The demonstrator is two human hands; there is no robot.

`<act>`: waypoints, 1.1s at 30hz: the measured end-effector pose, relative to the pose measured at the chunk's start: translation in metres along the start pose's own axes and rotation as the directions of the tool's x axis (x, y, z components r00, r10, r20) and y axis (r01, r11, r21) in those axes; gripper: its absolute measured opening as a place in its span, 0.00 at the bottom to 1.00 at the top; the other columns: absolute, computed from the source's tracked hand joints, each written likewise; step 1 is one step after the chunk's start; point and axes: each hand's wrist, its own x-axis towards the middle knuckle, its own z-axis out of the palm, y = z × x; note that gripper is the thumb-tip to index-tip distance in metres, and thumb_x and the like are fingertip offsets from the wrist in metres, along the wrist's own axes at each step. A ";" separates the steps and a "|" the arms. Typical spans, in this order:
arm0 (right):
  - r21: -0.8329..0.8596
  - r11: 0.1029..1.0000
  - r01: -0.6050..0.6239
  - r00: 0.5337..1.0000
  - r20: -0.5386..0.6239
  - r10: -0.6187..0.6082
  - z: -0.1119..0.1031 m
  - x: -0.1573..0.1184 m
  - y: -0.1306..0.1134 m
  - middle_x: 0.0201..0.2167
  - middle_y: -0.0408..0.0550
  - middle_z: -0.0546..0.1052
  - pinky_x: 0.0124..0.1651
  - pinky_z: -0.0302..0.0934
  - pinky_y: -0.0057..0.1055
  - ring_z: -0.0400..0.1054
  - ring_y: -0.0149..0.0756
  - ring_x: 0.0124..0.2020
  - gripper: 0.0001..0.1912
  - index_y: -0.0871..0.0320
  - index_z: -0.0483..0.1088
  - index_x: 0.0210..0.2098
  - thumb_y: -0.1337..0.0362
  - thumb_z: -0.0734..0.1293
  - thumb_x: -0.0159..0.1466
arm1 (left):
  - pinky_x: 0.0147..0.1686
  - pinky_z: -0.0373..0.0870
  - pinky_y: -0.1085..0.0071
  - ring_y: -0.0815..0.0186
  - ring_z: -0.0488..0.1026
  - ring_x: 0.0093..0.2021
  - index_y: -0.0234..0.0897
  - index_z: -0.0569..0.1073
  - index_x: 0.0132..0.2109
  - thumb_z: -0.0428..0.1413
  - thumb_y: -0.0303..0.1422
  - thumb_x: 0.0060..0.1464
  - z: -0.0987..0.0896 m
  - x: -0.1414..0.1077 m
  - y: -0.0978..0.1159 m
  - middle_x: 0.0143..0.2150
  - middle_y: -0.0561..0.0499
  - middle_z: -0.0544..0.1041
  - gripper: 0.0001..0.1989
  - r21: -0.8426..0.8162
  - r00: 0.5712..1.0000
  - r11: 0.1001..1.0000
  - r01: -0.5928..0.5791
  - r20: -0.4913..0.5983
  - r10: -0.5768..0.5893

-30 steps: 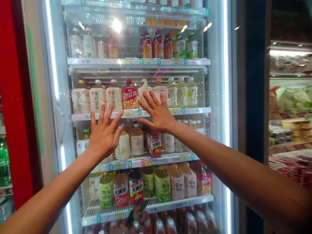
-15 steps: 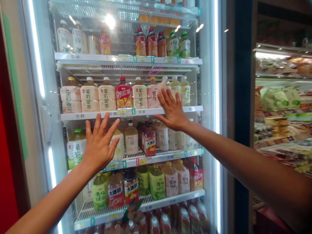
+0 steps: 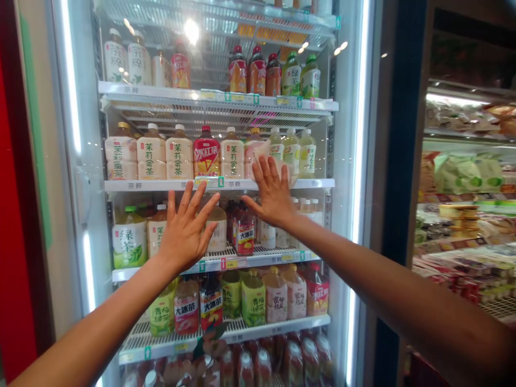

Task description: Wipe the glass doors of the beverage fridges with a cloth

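Note:
My left hand (image 3: 187,228) is spread with its palm toward the glass door of an upright drinks cooler, in front of the third shelf's bottles. Nothing shows in its fingers; whether it touches the glass I cannot tell. My right hand (image 3: 274,191) lies flat with fingers stretched out, higher and to the right. Under its fingers shows a thin pale sheet (image 3: 263,148), like a cloth or wipe, against the glass. Behind the glass stand a red-labelled bottle (image 3: 207,153), a bottle with a green label and cap (image 3: 129,239) and a small red bottle (image 3: 245,234).
The cooler's bright light strips (image 3: 69,80) run down both sides. A pale door handle (image 3: 84,199) is at the left. An open chilled display (image 3: 463,215) with packaged food stands to the right. A red panel (image 3: 16,242) is at the far left edge.
My left hand has moved right across the cooler front. My right hand has shifted slightly left and down, with the pale sheet under it. The view has shifted slightly.

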 end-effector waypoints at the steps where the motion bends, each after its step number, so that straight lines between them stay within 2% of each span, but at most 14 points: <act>1: 0.021 1.000 0.023 1.000 -0.002 -0.023 0.007 -0.008 -0.024 0.78 0.58 0.40 0.75 0.24 0.63 0.27 0.52 0.78 0.46 0.63 0.37 0.76 0.41 0.58 0.72 | 0.74 0.30 0.42 0.55 0.35 0.79 0.49 0.50 0.75 0.47 0.39 0.69 -0.001 -0.004 0.005 0.79 0.50 0.43 0.31 -0.062 1.000 0.998 0.021 -0.011 -0.021; 3: 0.119 0.972 0.205 0.974 0.074 -0.214 0.023 -0.029 -0.079 0.78 0.56 0.42 0.77 0.22 0.59 0.27 0.48 0.79 0.48 0.63 0.39 0.76 0.41 0.60 0.70 | 0.75 0.38 0.46 0.57 0.39 0.79 0.47 0.50 0.75 0.44 0.39 0.70 -0.003 -0.013 0.018 0.79 0.48 0.45 0.30 -0.238 0.990 0.964 0.118 -0.044 -0.132; 5: 0.225 0.941 0.251 0.950 0.129 -0.284 0.037 -0.043 -0.132 0.78 0.56 0.42 0.78 0.24 0.57 0.26 0.48 0.79 0.48 0.65 0.40 0.76 0.46 0.63 0.68 | 0.76 0.45 0.52 0.60 0.44 0.78 0.46 0.49 0.76 0.41 0.41 0.71 -0.005 -0.022 0.032 0.78 0.48 0.49 0.30 -0.425 0.931 0.859 0.287 -0.089 -0.355; 7: 0.284 0.951 0.120 0.977 0.136 -0.164 0.049 -0.039 -0.172 0.78 0.57 0.39 0.78 0.27 0.56 0.25 0.47 0.78 0.44 0.67 0.37 0.76 0.55 0.62 0.71 | 0.76 0.46 0.57 0.61 0.48 0.77 0.46 0.51 0.75 0.40 0.44 0.71 -0.008 -0.027 0.041 0.77 0.49 0.53 0.30 -0.557 0.804 0.710 0.431 -0.119 -0.582; 9: 0.327 0.944 -0.052 0.992 0.123 0.011 0.058 -0.020 -0.196 0.78 0.56 0.37 0.79 0.32 0.53 0.25 0.44 0.78 0.40 0.66 0.31 0.76 0.63 0.56 0.73 | 0.76 0.46 0.57 0.60 0.51 0.76 0.45 0.55 0.74 0.40 0.49 0.70 -0.010 -0.025 0.042 0.77 0.49 0.55 0.31 -0.620 0.694 0.602 0.504 -0.124 -0.709; 11: 0.388 0.910 -0.147 0.988 0.100 0.117 0.061 0.004 -0.208 0.78 0.54 0.39 0.79 0.37 0.50 0.29 0.40 0.78 0.38 0.63 0.23 0.76 0.67 0.51 0.75 | 0.76 0.49 0.54 0.58 0.54 0.75 0.43 0.58 0.73 0.39 0.52 0.69 -0.009 -0.018 0.035 0.75 0.47 0.59 0.32 -0.625 0.666 0.570 0.533 -0.105 -0.738; 13: 0.460 0.877 -0.138 0.990 0.059 0.125 0.056 0.020 -0.206 0.78 0.52 0.41 0.78 0.41 0.48 0.33 0.36 0.78 0.38 0.58 0.15 0.74 0.68 0.48 0.75 | 0.74 0.53 0.51 0.57 0.57 0.74 0.42 0.60 0.71 0.37 0.52 0.69 -0.006 -0.012 0.022 0.73 0.44 0.62 0.33 -0.581 0.703 0.619 0.529 -0.109 -0.703; 16: 0.510 0.858 0.058 0.997 -0.067 -0.027 0.034 0.024 -0.176 0.78 0.52 0.38 0.77 0.47 0.45 0.34 0.35 0.78 0.41 0.55 0.10 0.72 0.67 0.49 0.75 | 0.74 0.53 0.51 0.57 0.59 0.73 0.41 0.63 0.70 0.37 0.50 0.70 0.001 -0.006 0.002 0.72 0.42 0.65 0.31 -0.493 0.799 0.745 0.449 -0.152 -0.582; 19: 0.342 0.921 0.187 0.979 -0.145 -0.145 0.012 0.016 -0.119 0.78 0.52 0.36 0.77 0.44 0.52 0.33 0.41 0.78 0.43 0.53 0.17 0.75 0.64 0.55 0.74 | 0.73 0.54 0.48 0.54 0.58 0.73 0.38 0.61 0.70 0.41 0.46 0.70 0.009 -0.007 -0.015 0.71 0.38 0.64 0.29 -0.345 0.893 0.882 0.322 -0.200 -0.404; 22: 0.090 0.981 0.174 0.977 -0.144 -0.160 0.008 0.007 -0.064 0.78 0.52 0.40 0.75 0.35 0.66 0.36 0.51 0.78 0.43 0.50 0.26 0.76 0.58 0.59 0.73 | 0.72 0.52 0.43 0.51 0.52 0.76 0.39 0.50 0.75 0.44 0.39 0.69 0.019 -0.007 -0.029 0.75 0.36 0.56 0.31 -0.128 0.964 0.979 0.157 -0.195 -0.180; 26: -0.038 0.979 0.202 0.973 -0.110 -0.205 0.020 -0.003 -0.032 0.77 0.58 0.44 0.74 0.34 0.67 0.37 0.56 0.78 0.47 0.58 0.31 0.76 0.51 0.63 0.70 | 0.73 0.39 0.36 0.48 0.35 0.79 0.43 0.32 0.77 0.49 0.39 0.67 0.026 0.014 -0.047 0.79 0.39 0.39 0.42 0.033 0.984 0.995 0.098 -0.151 -0.092; 29: -0.066 0.977 0.203 0.971 -0.114 -0.209 0.024 -0.007 -0.032 0.77 0.59 0.49 0.75 0.33 0.64 0.38 0.54 0.78 0.46 0.60 0.35 0.76 0.50 0.62 0.69 | 0.72 0.28 0.32 0.48 0.28 0.78 0.48 0.32 0.76 0.49 0.41 0.67 0.026 0.033 -0.052 0.79 0.44 0.39 0.42 0.135 0.974 0.976 0.170 -0.171 -0.146; 31: -0.072 0.976 0.205 0.970 -0.117 -0.212 0.023 -0.008 -0.034 0.76 0.59 0.51 0.76 0.34 0.63 0.38 0.53 0.77 0.45 0.60 0.36 0.76 0.50 0.61 0.70 | 0.72 0.25 0.32 0.49 0.26 0.78 0.48 0.33 0.76 0.48 0.42 0.67 0.027 0.029 -0.045 0.79 0.45 0.38 0.41 0.170 0.969 0.964 0.204 -0.177 -0.174; 33: -0.073 0.976 0.204 0.970 -0.118 -0.211 0.021 -0.009 -0.035 0.76 0.59 0.52 0.76 0.34 0.62 0.39 0.53 0.77 0.44 0.60 0.36 0.76 0.50 0.60 0.71 | 0.73 0.29 0.36 0.51 0.26 0.78 0.45 0.32 0.76 0.48 0.42 0.67 0.030 0.010 -0.033 0.79 0.45 0.37 0.41 0.193 0.984 0.969 0.153 -0.123 -0.131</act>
